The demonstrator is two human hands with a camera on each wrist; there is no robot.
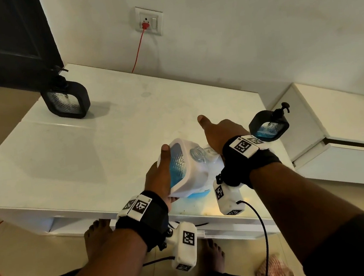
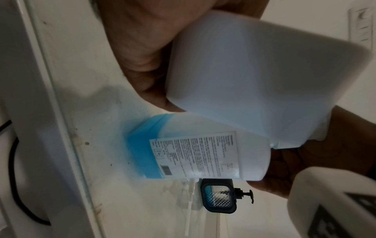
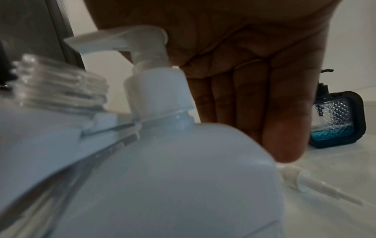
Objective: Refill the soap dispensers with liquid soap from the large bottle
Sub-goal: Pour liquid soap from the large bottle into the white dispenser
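Three dispensers: two black ones (image 1: 66, 100) (image 1: 268, 125) stand on the bench (image 1: 108, 134); the left hand (image 1: 158, 178) grasps a white one (image 1: 185, 166), tilted. The right hand (image 1: 218, 134), fingers straight, hovers over the soap bottle (image 3: 183, 177).

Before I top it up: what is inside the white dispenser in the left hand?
Blue soap shows through the white dispenser's window; its threaded neck is open, pump off. The level is hidden by the left hand.
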